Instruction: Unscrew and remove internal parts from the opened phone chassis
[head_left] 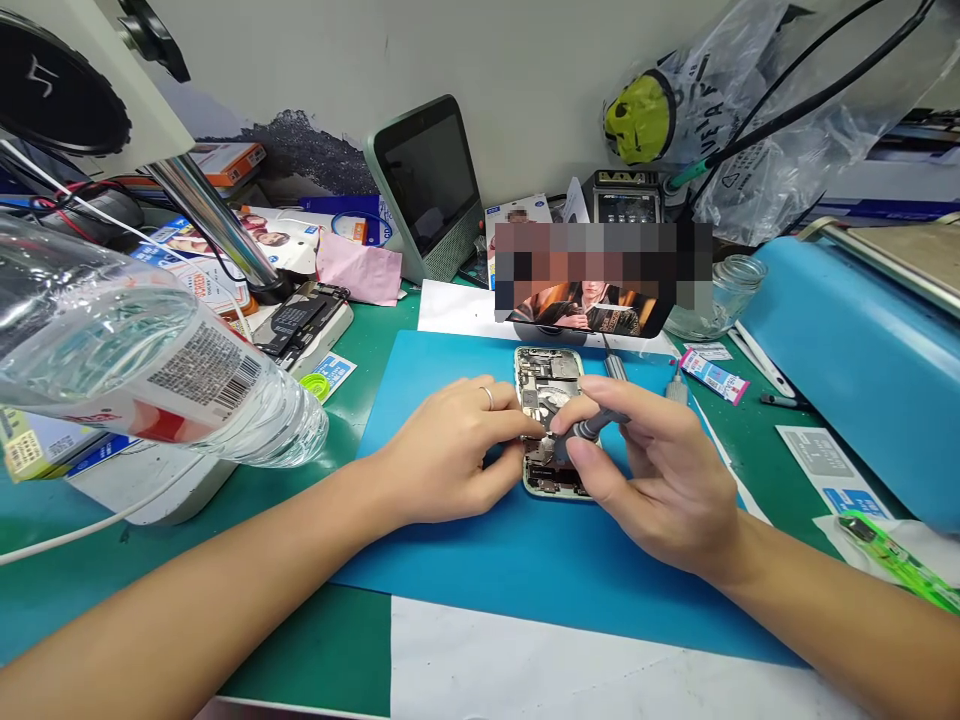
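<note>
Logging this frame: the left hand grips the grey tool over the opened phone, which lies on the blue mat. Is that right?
Not quite: the head view shows the right hand gripping the grey tool, not the left hand. The opened phone beneath it does lie on the blue mat.

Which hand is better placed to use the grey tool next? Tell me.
Probably the right hand: it holds the grey tool over the opened phone. The left hand has fingertips at the phone, with no tool visible.
</note>
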